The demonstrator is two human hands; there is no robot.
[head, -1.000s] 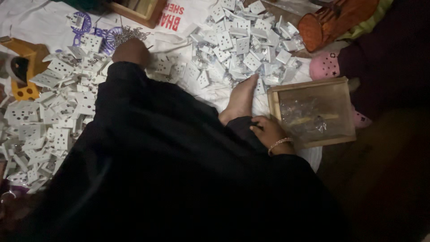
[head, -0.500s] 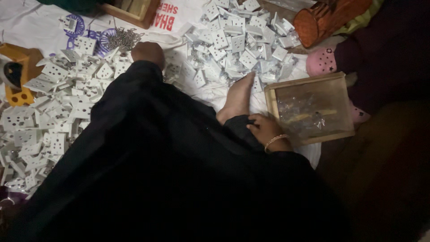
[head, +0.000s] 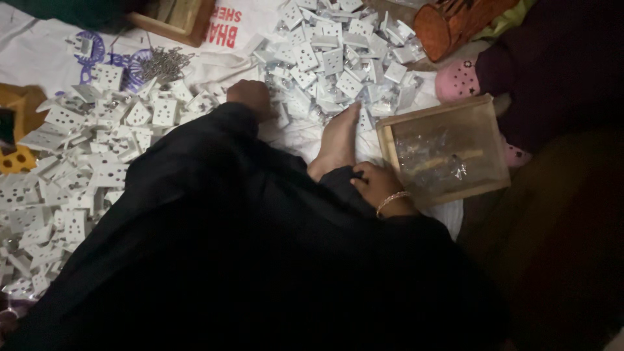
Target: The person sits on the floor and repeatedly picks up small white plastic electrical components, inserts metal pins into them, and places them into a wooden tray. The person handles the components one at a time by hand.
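Left hand (head: 250, 97) reaches up-frame into white socket plates (head: 325, 58) – grip hidden. Right hand (head: 377, 185), curled narrow, rests beside the wooden tray (head: 390, 140) – its long axis runs left-right; a bare foot (head: 338, 140) lies between.

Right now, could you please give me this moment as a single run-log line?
left hand: reaching into white socket plates | right hand: resting on dark garment beside wooden tray | bare foot: on cloth

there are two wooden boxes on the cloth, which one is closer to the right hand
The shallow light wooden tray holding small shiny metal bits, just beside the right hand. The other wooden box lies far off at the top edge, beyond the left hand.
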